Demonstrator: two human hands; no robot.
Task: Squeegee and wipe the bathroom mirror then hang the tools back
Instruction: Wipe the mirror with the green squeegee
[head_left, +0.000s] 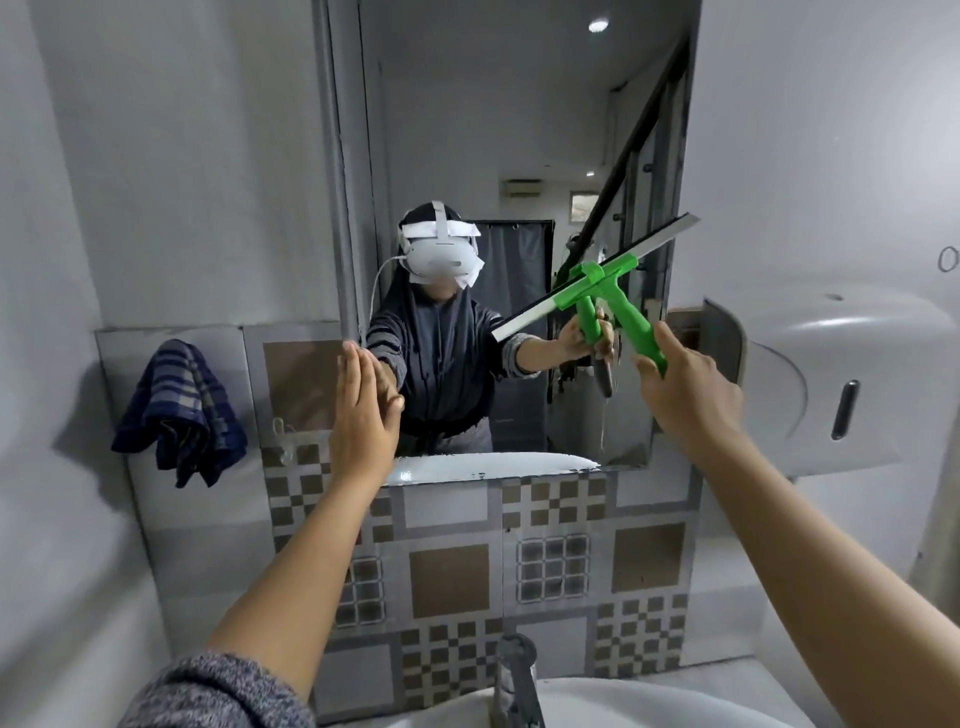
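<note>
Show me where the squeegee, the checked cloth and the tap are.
squeegee (631, 322): head view, on its green handle.
checked cloth (182, 410): head view, its hanging folds.
tap (514, 673): head view, on its metal body.

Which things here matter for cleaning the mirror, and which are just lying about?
For the job: mirror; green squeegee in right hand; checked cloth hanging on the wall; left hand flat against the glass.
Just there: tap; basin; wall dispenser.
</note>
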